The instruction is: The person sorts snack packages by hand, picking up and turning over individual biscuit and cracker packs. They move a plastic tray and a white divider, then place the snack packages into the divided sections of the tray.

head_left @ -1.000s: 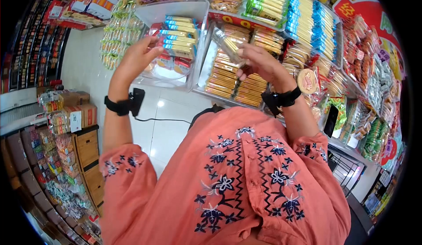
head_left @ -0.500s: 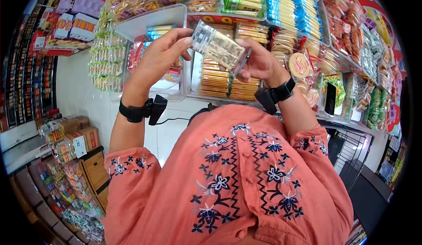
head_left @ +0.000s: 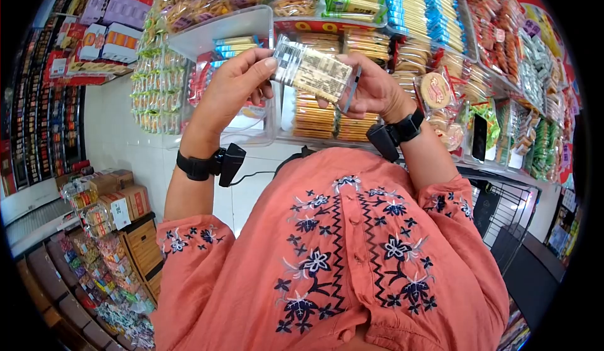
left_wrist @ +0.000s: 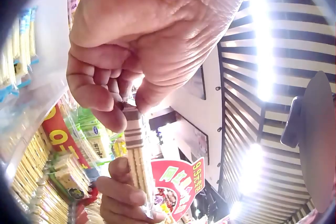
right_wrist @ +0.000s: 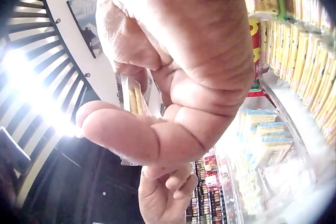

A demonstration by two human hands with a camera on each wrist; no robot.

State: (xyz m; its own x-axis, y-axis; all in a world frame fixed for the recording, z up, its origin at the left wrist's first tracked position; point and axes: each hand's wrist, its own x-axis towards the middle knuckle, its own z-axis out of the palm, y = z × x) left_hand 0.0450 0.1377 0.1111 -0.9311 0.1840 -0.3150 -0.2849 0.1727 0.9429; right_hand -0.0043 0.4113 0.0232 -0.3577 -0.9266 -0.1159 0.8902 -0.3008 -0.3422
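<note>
A clear packet of pale biscuit sticks (head_left: 318,73), with a striped end and dark print, is held between both hands above the bins. The left hand (head_left: 236,87) pinches its striped end between thumb and fingers. At the other end, the right hand (head_left: 374,90) grips the wrapper. From the left wrist view, the packet (left_wrist: 138,166) hangs edge-on from the left hand (left_wrist: 152,35), its far end in the other hand's fingers. Curled fingers of the right hand (right_wrist: 178,92) partly hide the packet (right_wrist: 135,100) in the right wrist view.
Behind the left hand, a clear bin (head_left: 220,24) holds blue-ended packets (head_left: 234,46). Stick snacks (head_left: 314,115) fill the neighbouring bin. Round biscuits (head_left: 435,90) and a black phone-like object (head_left: 479,137) lie to the right. Stacked cartons (head_left: 126,205) stand at the left.
The right hand has brought the packet up from over the stick bin, turning its printed face into view. The left hand has left the bin of blue-ended packets and taken hold of the striped end.
</note>
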